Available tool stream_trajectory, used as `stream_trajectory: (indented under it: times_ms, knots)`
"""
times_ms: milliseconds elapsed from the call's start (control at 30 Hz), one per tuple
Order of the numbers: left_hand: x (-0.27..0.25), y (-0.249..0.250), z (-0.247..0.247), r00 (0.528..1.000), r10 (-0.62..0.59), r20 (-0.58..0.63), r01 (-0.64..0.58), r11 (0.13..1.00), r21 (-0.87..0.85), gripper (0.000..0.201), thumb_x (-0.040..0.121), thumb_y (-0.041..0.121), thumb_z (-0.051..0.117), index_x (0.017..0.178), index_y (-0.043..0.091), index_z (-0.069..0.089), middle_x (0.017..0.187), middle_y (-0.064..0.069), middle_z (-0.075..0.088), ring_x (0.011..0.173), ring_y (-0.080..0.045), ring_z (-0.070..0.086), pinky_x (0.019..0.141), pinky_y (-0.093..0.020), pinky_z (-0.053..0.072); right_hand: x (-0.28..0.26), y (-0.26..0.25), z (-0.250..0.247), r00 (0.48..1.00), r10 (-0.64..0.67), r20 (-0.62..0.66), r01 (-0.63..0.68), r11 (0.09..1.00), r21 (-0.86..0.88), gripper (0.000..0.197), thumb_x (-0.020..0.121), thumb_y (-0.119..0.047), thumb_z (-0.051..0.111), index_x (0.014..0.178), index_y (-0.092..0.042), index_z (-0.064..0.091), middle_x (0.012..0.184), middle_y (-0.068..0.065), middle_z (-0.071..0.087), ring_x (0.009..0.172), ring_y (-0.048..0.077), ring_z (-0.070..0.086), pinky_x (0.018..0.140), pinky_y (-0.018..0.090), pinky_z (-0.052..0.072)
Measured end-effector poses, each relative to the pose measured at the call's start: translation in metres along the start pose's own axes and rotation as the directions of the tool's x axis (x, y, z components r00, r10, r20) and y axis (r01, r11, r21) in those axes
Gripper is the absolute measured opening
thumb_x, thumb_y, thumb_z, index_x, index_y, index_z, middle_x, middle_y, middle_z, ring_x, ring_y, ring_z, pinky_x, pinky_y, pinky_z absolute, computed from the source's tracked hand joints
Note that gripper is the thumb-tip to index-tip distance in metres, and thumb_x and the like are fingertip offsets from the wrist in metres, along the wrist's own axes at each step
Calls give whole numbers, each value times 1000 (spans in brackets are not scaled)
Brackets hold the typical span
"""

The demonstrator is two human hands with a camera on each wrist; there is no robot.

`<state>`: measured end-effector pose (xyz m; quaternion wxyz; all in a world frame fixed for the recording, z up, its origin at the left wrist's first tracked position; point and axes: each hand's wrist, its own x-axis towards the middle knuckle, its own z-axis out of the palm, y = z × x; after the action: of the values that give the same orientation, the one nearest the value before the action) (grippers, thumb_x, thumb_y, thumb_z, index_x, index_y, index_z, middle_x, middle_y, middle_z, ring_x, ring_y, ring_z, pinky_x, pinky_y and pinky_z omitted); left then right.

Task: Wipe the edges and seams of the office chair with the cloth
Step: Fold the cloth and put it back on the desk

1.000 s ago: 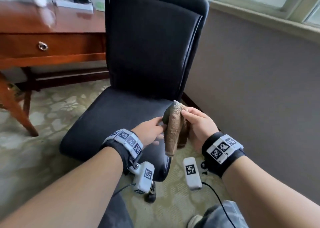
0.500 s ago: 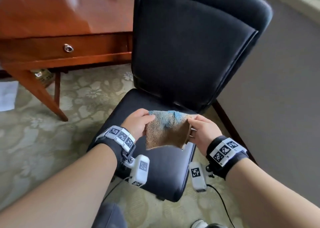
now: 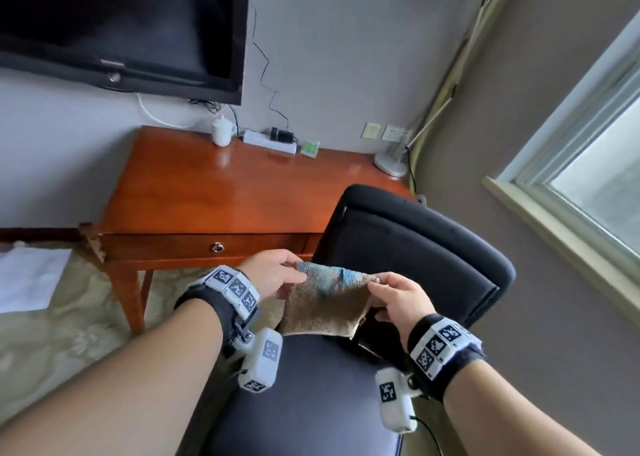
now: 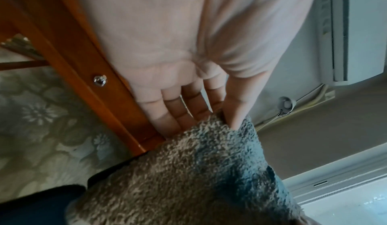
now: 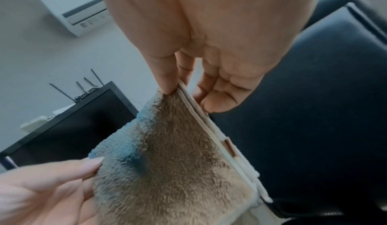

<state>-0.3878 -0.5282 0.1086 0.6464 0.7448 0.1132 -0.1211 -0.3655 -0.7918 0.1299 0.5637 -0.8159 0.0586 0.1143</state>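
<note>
A fuzzy brown cloth with a blue patch hangs spread between my two hands above the seat of the black office chair. My left hand pinches its upper left corner with thumb and fingers. My right hand pinches the upper right corner, thumb on the fuzzy side. The cloth shows a folded, hemmed edge on the right. The chair's backrest stands behind the cloth, its seat below; the cloth touches neither.
A wooden desk with a drawer knob stands left of the chair, bearing a cup, a power strip and a lamp base. A dark TV hangs above. A window lies right. Patterned carpet covers the floor.
The cloth went from bunched in the right hand to spread flat between both hands. The head view has swung up, and the hands have risen with the cloth.
</note>
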Motion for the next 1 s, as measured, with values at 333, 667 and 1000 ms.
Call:
stream_trajectory:
  times_ms: [333, 667, 1000]
  knots:
    - [4, 35, -62, 999, -47, -19, 50, 960, 277, 11, 101, 29, 62, 109, 37, 63, 95, -19, 73, 84, -37, 74, 75, -39, 65, 18, -62, 45, 995, 39, 96, -30, 995, -96, 15, 97, -10, 62, 96, -16, 75, 74, 2, 60, 69, 15, 53, 72, 38, 57]
    - [29, 39, -68, 976, -6, -218, 44, 985, 168, 21, 82, 21, 65, 97, 34, 68, 94, -4, 77, 94, -34, 75, 90, -61, 59, 74, -42, 65, 967, 104, 231, -124, 989, 76, 14, 100, -12, 60, 93, -16, 72, 80, 4, 65, 80, 19, 58, 75, 33, 49]
    - [88, 42, -141, 972, -198, -124, 201, 979, 16, 24, 103, 4, 59, 124, 14, 59, 98, -12, 60, 93, -32, 63, 99, -50, 56, 113, -86, 134, 965, 113, 238, -166, 962, 218, 19, 104, -11, 49, 88, -16, 59, 80, 13, 65, 75, 31, 63, 79, 48, 51]
